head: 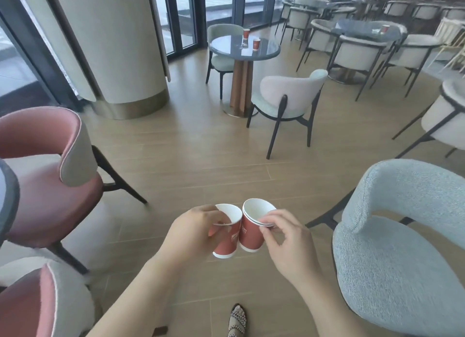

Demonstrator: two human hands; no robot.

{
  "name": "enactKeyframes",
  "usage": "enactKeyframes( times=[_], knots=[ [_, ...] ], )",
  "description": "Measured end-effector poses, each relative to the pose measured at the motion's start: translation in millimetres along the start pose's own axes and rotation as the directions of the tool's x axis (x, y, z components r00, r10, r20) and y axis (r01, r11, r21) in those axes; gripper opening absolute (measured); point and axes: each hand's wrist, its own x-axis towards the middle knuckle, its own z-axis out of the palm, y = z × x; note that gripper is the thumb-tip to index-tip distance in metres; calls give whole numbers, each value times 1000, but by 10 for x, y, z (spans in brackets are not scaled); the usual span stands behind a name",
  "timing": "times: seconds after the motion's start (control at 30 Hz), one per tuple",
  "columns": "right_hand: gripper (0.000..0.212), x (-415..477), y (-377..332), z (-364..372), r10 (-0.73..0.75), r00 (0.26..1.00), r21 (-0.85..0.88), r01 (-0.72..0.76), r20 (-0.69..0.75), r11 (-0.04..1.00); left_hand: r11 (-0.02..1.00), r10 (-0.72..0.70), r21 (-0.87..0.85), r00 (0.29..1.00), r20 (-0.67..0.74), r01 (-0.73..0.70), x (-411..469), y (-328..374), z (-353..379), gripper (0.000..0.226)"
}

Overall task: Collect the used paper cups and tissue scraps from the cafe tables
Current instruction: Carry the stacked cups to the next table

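Paper cups (247, 236), head view: two red ones are held in the air over the wood floor (201, 160), walls touching, both tilted. The left cup (226, 238) is grasped by the left hand (193, 232), w/ fingers (212, 232) curled round its wall. The right cup (251, 236) is pinched at the rim only by the right hand (284, 238). Its rim looks doubled, poss. two nested; not certain.

Risks, as judged:
- A rim pinch is weak, so the right cup could be dropped or its rim crushed if nesting is forced at an angle.
- Any dregs could be spilled by the tilt; none are seen inside.
- Both hands are occupied, yet two desk cups (256, 44) wait on the round desk (269, 52), so one could be knocked over unless stacking is done first.
- Tissue scraps are too small to tell from here and could be missed.
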Motion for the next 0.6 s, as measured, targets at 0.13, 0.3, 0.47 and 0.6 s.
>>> enactKeyframes(
  times=[0.13, 0.3, 0.47, 0.6],
  knots=[
    [17, 917, 341, -3, 15, 1000, -22, -16, -8, 1000, 1000, 29, -6, 1000, 1, -29, 1031, -50, -50, 9],
    [17, 1801, 670, 86, 7, 1000, -48, -6, 1, 999, 998, 35, -42, 999, -41, -36, 1964, -181, -62, 11],
    [17, 2688, 1030, 336, 0, 1000, -68, 1, 22, 998, 996, 29, -87, 997, -68, -35, 2885, -486, -73, 12],
    [15, 3585, 1326, 639, -19, 1000, -91, 21, 24, 996, 993, 31, -110, 995, -96, -42, 3754, -893, -120, 10]
  ],
)
